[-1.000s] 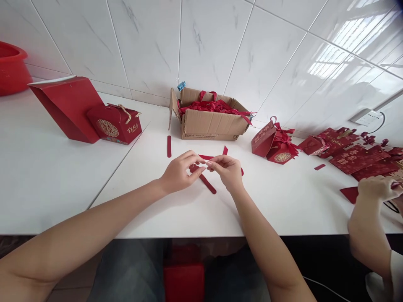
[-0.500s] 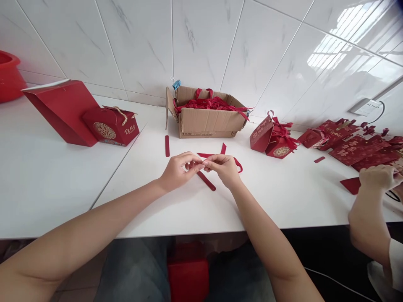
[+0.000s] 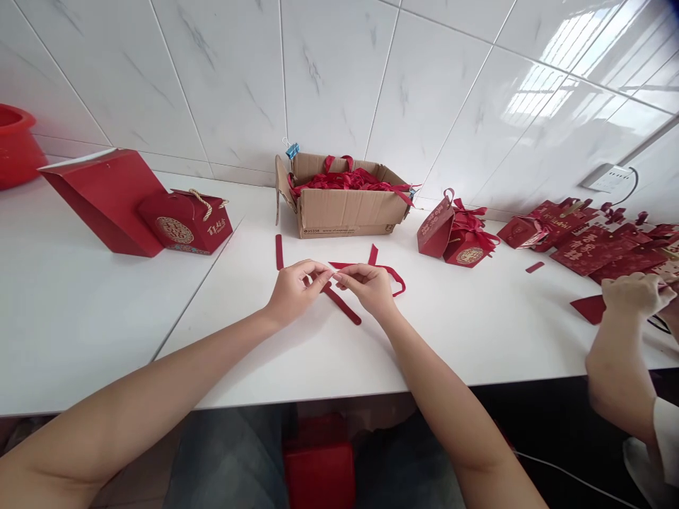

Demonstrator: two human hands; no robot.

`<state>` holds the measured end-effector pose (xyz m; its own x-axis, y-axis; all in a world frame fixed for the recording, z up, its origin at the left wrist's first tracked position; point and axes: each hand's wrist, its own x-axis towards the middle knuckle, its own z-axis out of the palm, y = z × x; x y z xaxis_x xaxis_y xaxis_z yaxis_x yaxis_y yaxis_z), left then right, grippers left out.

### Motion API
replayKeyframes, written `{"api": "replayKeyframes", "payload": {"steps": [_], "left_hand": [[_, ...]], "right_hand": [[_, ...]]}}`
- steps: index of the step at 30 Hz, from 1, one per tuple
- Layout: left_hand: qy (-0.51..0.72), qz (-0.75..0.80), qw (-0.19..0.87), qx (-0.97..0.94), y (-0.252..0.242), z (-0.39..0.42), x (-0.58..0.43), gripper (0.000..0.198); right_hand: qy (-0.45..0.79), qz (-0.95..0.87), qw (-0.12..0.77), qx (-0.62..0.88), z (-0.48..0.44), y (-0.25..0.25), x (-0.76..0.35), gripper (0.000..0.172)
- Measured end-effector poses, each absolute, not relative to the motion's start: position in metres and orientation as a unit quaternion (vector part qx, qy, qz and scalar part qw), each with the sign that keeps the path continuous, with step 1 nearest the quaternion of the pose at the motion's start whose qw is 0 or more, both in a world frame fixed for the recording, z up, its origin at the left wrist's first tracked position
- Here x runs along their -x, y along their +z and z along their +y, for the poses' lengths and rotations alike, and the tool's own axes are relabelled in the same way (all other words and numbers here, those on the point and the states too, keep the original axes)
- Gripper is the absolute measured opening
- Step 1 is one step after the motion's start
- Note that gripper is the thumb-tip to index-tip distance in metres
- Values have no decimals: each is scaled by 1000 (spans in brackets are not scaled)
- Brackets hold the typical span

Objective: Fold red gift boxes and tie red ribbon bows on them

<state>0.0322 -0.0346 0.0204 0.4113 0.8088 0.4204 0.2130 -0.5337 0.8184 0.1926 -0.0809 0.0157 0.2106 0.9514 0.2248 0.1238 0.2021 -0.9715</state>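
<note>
My left hand (image 3: 298,288) and my right hand (image 3: 370,286) meet over the table, thumbs and fingertips pinched together. Whatever lies between the fingertips is hidden or too small to name. Under and behind the right hand, a red ribbon (image 3: 397,281) lies in a loop, one cut end (image 3: 374,253) pointing away from me. A dark red strip (image 3: 344,306) with a rounded end slants out below the fingers. Another dark red strip (image 3: 279,252) lies flat just beyond the left hand.
Behind the hands stands a cardboard box (image 3: 350,214) full of red ribbons. Red gift boxes stand left (image 3: 194,220) and right (image 3: 469,239), beside a tall red bag (image 3: 111,201). Far right, a co-worker's hand (image 3: 636,293) is near several red bags (image 3: 583,247). A red bucket (image 3: 18,148) is far left.
The view has shifted slightly. My pinched hands have moved a little to the left and stay together at the fingertips; the ribbon and strips lie much as before.
</note>
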Motion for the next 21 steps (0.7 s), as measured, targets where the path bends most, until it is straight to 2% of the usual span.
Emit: {"api": "replayKeyframes", "payload": {"steps": [8,21], "left_hand": [[404,346,455,-714,22,-35,-33,29],[400,296,509,-703,26,-33,-33,31]], "right_hand": [[351,-538,570,513,-82,15,-192,27],[370,-530,584,491,-83,16,-193,26]]}}
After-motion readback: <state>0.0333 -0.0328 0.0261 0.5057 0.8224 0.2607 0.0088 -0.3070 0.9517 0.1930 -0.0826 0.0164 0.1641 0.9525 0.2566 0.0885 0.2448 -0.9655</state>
